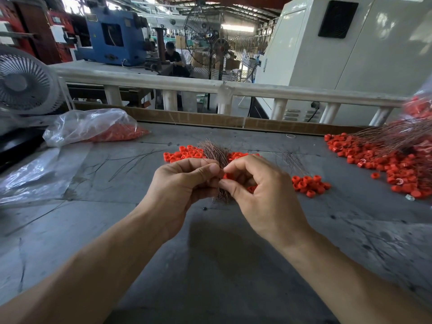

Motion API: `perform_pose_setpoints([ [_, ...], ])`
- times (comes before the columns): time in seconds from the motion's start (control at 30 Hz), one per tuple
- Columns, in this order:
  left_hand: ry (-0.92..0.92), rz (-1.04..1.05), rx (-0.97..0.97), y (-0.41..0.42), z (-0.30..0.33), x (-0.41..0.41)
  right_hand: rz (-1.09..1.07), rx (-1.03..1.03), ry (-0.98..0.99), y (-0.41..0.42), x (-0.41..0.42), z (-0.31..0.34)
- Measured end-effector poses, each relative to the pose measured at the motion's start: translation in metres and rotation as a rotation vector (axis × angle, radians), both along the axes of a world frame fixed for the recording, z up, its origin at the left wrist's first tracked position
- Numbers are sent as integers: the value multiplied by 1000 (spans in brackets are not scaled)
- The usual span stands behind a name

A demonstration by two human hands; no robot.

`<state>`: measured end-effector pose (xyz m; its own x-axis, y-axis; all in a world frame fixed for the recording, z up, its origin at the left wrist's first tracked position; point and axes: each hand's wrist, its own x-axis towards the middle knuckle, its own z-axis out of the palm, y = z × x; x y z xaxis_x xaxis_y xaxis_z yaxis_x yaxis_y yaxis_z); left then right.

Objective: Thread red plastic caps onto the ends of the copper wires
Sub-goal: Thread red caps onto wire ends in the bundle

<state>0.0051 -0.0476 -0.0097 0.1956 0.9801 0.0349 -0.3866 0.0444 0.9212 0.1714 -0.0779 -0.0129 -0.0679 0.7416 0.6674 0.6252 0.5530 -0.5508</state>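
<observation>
Bagged caps [117, 133] are seen at the far left of the surface [222, 265]. At centre, a bundle of copper wires [215, 152] is gripped in the left hand [184, 183], its fingers curled round it. Just beside it, a red cap [228, 176] is pinched by the right hand [257, 188] at the wires. Threading appears to be under way; one wire end must next be singled out and passed through. Capped wires [385, 148] are piled at the right.

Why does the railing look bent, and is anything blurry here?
Head view: the wide-angle lens bows the white railing; the red caps bag at the right edge is smeared; both hands are sharp, casting a soft shadow on the grey table.
</observation>
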Motion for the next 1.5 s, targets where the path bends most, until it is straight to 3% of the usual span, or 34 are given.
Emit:
perform_pose_setpoints([
  [0.23,13,-11,-6,0,1,-1,0,9,3,0,2,1],
  [0.37,72,80,-22,2,0,-2,-195,30,-43,11,27,7],
  [0.6,301,222,74,8,-4,-8,-645,-365,-43,32,112,10],
  [0.77,390,257,117,10,-7,-7,-743,-497,-43,38,136,5],
  [0.9,439,271,139,12,-8,-7,-744,-543,-68,37,135,6],
  [1.03,529,302,198,15,-10,-9,-719,-361,-117,28,122,18],
  [1.13,605,312,229,17,-12,-11,-557,-279,-203,27,95,31],
  [1.27,800,313,276,20,-14,-12,-242,-384,-313,31,53,40],
  [1.5,1025,303,404,18,-15,-6,-115,-263,-345,30,24,10],
])
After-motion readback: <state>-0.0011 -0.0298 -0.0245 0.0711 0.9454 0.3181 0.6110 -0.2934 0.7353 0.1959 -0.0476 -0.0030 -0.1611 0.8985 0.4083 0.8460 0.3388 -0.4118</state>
